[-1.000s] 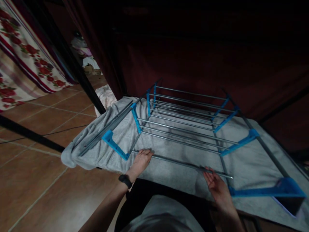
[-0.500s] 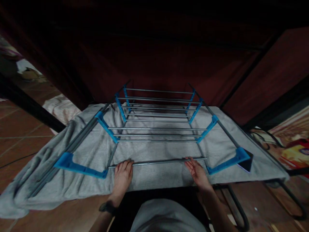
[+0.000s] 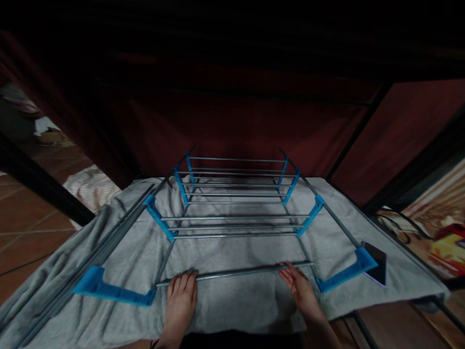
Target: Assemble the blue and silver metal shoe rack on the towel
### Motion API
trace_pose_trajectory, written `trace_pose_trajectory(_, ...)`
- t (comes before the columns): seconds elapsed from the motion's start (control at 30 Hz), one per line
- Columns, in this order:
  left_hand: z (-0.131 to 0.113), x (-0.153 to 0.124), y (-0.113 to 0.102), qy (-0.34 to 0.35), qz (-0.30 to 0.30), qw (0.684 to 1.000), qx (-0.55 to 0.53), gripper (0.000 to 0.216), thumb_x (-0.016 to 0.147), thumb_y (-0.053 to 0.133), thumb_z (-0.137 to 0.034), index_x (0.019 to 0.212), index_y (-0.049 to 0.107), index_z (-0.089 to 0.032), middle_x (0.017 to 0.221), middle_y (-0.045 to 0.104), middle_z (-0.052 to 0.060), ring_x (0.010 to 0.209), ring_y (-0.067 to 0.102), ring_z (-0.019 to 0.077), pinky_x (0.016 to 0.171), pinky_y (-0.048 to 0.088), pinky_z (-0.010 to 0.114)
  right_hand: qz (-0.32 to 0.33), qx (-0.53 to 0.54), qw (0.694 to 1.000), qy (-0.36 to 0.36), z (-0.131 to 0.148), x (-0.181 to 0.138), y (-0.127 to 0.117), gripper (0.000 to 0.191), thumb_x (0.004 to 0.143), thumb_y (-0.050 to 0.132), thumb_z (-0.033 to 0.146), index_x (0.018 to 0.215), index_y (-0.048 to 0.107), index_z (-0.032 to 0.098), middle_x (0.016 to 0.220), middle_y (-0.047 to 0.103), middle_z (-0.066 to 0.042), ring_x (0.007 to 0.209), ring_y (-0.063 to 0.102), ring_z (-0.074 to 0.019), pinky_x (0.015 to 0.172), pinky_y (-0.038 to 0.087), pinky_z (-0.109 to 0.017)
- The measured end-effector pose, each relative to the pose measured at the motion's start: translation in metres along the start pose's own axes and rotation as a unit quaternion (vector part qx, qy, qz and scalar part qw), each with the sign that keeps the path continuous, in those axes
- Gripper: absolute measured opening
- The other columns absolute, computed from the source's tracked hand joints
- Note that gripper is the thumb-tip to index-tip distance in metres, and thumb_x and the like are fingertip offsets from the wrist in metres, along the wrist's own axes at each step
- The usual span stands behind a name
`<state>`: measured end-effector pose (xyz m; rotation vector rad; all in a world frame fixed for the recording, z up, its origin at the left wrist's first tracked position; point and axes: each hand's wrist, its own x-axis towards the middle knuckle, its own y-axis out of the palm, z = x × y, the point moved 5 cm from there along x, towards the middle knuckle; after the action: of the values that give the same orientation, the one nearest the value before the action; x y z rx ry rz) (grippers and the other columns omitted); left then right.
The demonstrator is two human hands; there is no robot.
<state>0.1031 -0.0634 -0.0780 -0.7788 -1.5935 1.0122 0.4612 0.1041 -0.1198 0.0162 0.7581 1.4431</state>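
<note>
A folding rack of thin metal rods (image 3: 236,218) and blue plastic brackets (image 3: 158,218) lies flat on a grey towel (image 3: 232,303). Its nearest metal rod (image 3: 236,272) runs across in front of me. My left hand (image 3: 181,303) holds that rod near its left end, fingers together and laid over it. My right hand (image 3: 300,291) holds the same rod near its right end, fingertips against it. A long blue bracket (image 3: 109,290) lies just left of my left hand, and another blue bracket (image 3: 343,274) lies just right of my right hand.
A dark flat object (image 3: 376,264) sits at the right bracket's outer end. Dark red cloth walls (image 3: 236,121) with black poles rise behind the rack. Tiled floor (image 3: 22,232) and a pale cloth bundle (image 3: 92,186) lie to the left; colourful items (image 3: 448,245) lie at the right.
The view has swung right and then tipped down, so the rack now sits centred and lower. My hands have moved closer together along the near rod and stay on it.
</note>
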Motion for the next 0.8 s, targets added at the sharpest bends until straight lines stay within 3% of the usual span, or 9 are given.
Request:
trace_pose_trajectory(0.3, -0.002, -0.003, -0.006, -0.024, 0.009, 1.000, 0.001, 0.042, 0.088, 0.042, -0.011, 0.123, 0.061, -0.026, 0.113, 0.069, 0.003, 0.109, 0.060, 0.0221, 0.102, 0.041, 0.040, 0.016, 0.004, 1.000, -0.006, -0.006, 0.005, -0.008, 0.034, 0.055, 0.084, 0.038, 0.081, 0.071, 0.019, 0.097, 0.071, -0.009, 0.096, 0.067, -0.0267, 0.093, 0.054, -0.043)
trace_pose_trajectory(0.5, -0.006, -0.004, -0.010, -0.015, -0.006, 1.000, 0.018, 0.034, 0.090, 0.042, -0.012, 0.115, 0.064, -0.020, 0.111, 0.068, 0.006, 0.108, 0.058, 0.0218, 0.101, 0.040, 0.039, 0.028, 0.025, 0.999, -0.016, -0.010, 0.011, -0.011, 0.038, 0.049, 0.087, 0.036, 0.079, 0.072, 0.017, 0.094, 0.072, -0.010, 0.091, 0.069, -0.0263, 0.090, 0.056, -0.040)
trace_pose_trajectory(0.8, -0.012, -0.003, -0.009, -0.029, 0.033, 0.999, 0.017, 0.031, 0.093, 0.039, -0.016, 0.113, 0.063, -0.017, 0.109, 0.067, 0.009, 0.105, 0.056, 0.0247, 0.100, 0.038, 0.041, 0.012, 0.036, 0.999, -0.007, -0.011, 0.018, -0.007, 0.021, 0.059, 0.079, 0.023, 0.075, 0.067, 0.017, 0.083, 0.072, -0.005, 0.082, 0.069, -0.0202, 0.078, 0.060, -0.033)
